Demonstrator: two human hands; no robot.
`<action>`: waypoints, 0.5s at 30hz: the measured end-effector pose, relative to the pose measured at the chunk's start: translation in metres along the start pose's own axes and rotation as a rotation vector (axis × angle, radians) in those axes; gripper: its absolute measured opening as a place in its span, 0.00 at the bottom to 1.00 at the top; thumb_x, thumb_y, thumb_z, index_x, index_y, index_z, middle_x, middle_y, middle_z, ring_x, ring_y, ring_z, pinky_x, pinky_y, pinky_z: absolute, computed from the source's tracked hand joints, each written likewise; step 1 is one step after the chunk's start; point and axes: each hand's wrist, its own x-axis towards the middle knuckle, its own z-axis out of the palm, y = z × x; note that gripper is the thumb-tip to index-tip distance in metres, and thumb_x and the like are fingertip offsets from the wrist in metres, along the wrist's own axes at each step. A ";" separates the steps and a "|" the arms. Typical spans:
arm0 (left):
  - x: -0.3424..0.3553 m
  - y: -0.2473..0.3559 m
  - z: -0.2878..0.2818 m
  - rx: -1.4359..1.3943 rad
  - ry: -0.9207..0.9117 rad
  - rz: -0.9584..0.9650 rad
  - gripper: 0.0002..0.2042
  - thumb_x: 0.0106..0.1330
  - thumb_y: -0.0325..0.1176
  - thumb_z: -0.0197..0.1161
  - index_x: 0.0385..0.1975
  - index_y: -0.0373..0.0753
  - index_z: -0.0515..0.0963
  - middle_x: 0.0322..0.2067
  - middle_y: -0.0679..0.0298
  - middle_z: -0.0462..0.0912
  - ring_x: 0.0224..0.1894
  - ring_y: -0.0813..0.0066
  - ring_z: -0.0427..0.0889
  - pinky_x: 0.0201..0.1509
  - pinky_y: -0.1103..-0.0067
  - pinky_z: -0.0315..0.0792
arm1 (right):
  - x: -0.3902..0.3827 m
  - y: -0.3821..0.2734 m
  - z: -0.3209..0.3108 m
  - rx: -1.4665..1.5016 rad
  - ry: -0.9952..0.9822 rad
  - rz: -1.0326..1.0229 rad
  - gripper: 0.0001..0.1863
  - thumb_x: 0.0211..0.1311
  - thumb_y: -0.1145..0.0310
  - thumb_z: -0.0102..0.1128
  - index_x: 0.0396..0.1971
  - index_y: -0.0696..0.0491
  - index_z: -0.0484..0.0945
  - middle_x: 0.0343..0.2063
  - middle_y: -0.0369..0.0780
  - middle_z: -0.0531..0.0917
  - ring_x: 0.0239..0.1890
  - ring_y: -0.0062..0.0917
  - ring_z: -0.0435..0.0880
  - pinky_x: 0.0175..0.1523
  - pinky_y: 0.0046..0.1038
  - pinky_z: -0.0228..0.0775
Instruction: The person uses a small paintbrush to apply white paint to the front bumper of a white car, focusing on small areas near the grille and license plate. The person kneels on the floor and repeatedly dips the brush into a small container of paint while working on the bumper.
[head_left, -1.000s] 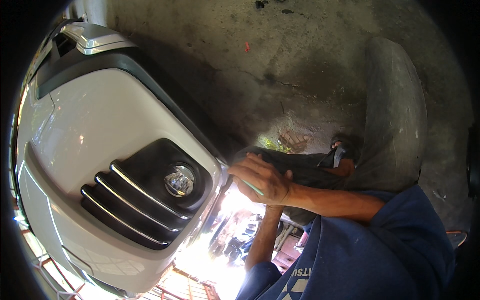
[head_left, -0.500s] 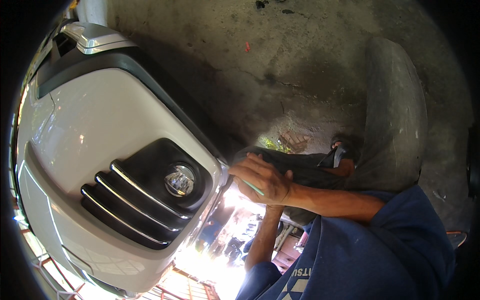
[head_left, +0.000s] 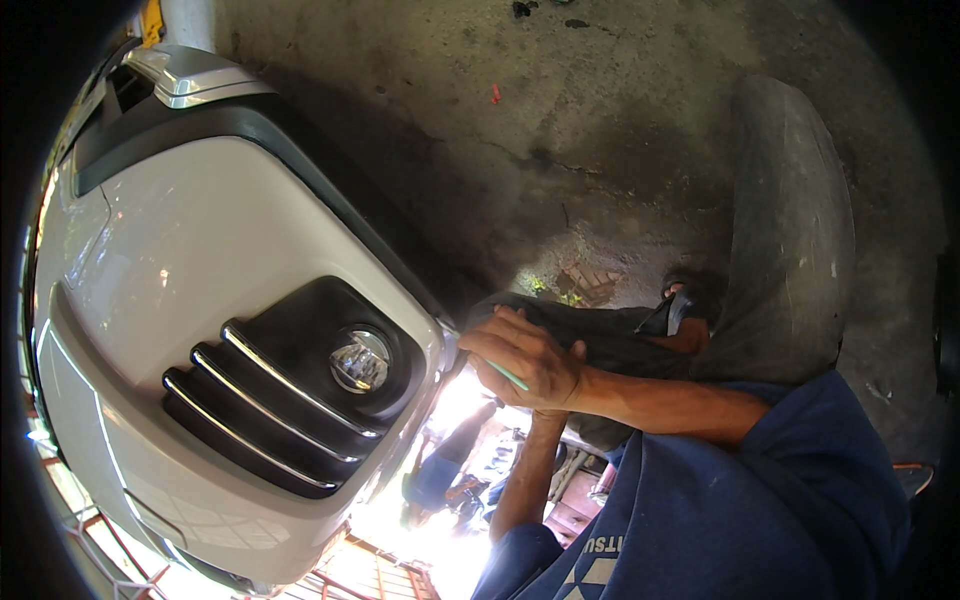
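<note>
Your right hand (head_left: 530, 362) has its fingers curled tight, pinching a thin green tool (head_left: 508, 375) at the edge of the glossy white bumper (head_left: 180, 260). Your left hand is hidden behind it, so I cannot tell its state. A black ribbed grille with a round fog lamp (head_left: 360, 360) lies just left of your fingers. Rough concrete floor (head_left: 560, 130) lies open above; a worn tyre (head_left: 790, 220) stands to the right.
</note>
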 end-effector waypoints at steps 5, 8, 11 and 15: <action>0.012 0.029 -0.005 -0.040 0.060 0.045 0.36 0.72 0.44 0.71 0.72 0.33 0.64 0.65 0.62 0.71 0.66 0.68 0.67 0.71 0.76 0.62 | 0.000 0.000 0.000 0.010 0.006 -0.001 0.16 0.57 0.76 0.65 0.46 0.58 0.80 0.39 0.40 0.83 0.42 0.34 0.81 0.42 0.36 0.77; 0.011 0.027 -0.004 -0.040 0.058 0.052 0.35 0.72 0.44 0.71 0.72 0.34 0.64 0.65 0.62 0.71 0.66 0.68 0.67 0.71 0.76 0.62 | -0.001 0.001 -0.001 0.014 0.002 0.001 0.16 0.56 0.76 0.65 0.46 0.58 0.80 0.39 0.40 0.83 0.42 0.34 0.80 0.42 0.37 0.77; 0.004 0.008 -0.003 0.009 -0.011 0.018 0.35 0.72 0.44 0.71 0.72 0.34 0.65 0.64 0.63 0.72 0.65 0.69 0.68 0.70 0.75 0.63 | -0.002 0.002 -0.001 0.009 0.002 -0.004 0.17 0.55 0.77 0.65 0.47 0.58 0.80 0.39 0.40 0.83 0.42 0.34 0.80 0.41 0.37 0.76; -0.009 -0.020 -0.002 0.070 -0.027 0.020 0.34 0.72 0.43 0.72 0.71 0.34 0.67 0.62 0.64 0.74 0.63 0.70 0.69 0.69 0.76 0.64 | -0.003 0.002 0.000 -0.005 0.000 -0.012 0.17 0.55 0.77 0.65 0.46 0.58 0.80 0.38 0.40 0.83 0.42 0.34 0.80 0.40 0.37 0.75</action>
